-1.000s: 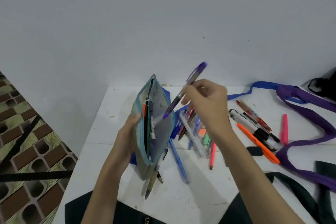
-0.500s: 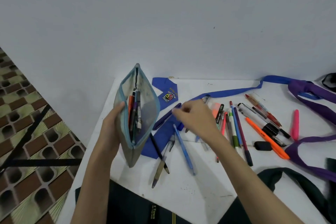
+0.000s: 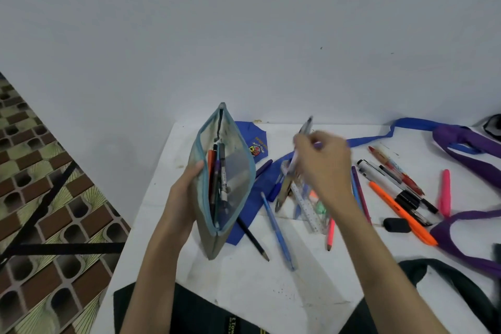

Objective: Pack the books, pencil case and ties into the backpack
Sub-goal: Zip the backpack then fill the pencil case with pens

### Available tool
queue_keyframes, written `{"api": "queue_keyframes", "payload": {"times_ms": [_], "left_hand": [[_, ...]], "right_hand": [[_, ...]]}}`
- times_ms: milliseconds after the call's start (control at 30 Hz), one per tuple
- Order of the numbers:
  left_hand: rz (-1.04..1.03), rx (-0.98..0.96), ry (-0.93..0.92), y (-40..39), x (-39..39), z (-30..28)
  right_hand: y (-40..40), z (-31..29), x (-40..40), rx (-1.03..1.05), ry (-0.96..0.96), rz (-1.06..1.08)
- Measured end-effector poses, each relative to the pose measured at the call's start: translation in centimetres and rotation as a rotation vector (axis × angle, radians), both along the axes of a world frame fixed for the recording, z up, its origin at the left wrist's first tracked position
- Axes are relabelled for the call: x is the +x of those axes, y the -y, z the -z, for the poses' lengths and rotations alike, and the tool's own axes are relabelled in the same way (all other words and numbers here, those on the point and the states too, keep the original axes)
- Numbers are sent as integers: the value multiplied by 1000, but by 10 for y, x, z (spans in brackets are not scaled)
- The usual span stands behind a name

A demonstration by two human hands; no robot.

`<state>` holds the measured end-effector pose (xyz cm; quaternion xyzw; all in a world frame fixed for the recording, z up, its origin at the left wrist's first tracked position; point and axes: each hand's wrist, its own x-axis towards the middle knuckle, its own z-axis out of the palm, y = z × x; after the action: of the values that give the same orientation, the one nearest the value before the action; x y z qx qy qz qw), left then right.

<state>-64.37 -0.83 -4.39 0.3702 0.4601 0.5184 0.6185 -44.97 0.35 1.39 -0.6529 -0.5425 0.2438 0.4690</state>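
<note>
Since half a second ago our right hand has come up off the counter with a pen — blurred, pale barrel, tip pointing up past the knuckles. Fingers are curled round it, so the grip is clamped on that pen. Before, this hand was down among the loose pens, picking.

Our left hand holds the pencil case upright above the counter's left part, thumb on the near rim, mouth gaping toward the right hand. Several pens already stand inside against the left wall. We judge the step in hand as loading the case: one more pen going in, many left.

Still on the counter: a blue pen, a black pencil running under the case's lower end, a clear ruler, an orange marker, a pink highlighter, a cluster of black and red pens, and a small black eraser.

The blue tie lies under the pen pile and the case — it cannot be lifted cleanly until the pens are gone. The purple tie loops along the right edge, a dark tie lies nearest us on the right. Dark fabric at the bottom edge may be the backpack; we cannot tell. No books in view.
</note>
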Motion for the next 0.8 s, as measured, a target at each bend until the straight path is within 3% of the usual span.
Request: {"api": "queue_keyframes", "payload": {"times_ms": [67,133,267,333,500,567,800], "left_hand": [[18,5,15,1,5,0],[29,14,37,1,10,1],[36,30,73,2,18,-2],[14,15,60,3,18,-3],[-121,-20,59,2,6,-3],[-180,-20,63,0,0,-2],[-202,23,106,-3,-8,0]], "right_hand": [[1,-28,3,205,-266,21],[2,-38,-6,220,-334,-77],[-3,-25,-33,-58,151,-357],[-6,-20,-39,-110,288,-420],[-24,-20,-31,71,97,-231],[-38,-7,-27,51,134,-177],[-60,64,-34,-270,828,-607]]}}
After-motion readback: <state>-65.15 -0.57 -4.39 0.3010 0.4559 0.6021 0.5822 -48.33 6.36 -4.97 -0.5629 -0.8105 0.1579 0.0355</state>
